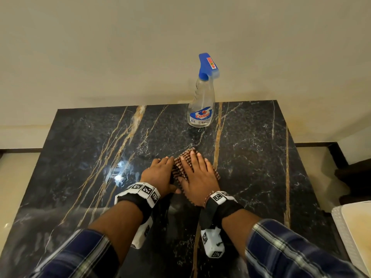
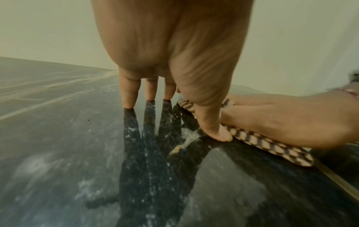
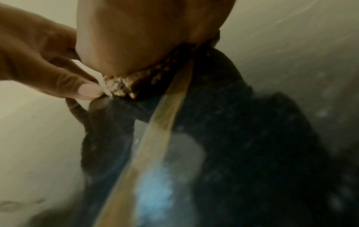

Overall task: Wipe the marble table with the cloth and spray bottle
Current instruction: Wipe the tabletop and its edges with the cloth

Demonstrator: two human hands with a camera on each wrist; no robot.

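Both hands lie flat on the counter (image 1: 251,137): right hand (image 1: 197,177) presses the cloth (image 1: 185,163), left hand (image 1: 158,173) touches its edge; bottle (image 1: 201,97) stands behind.

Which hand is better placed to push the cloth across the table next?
Right. The right hand lies flat on top of the cloth, fingers straight, while the left hand only touches its edge with the thumb, fingers on the marble table.
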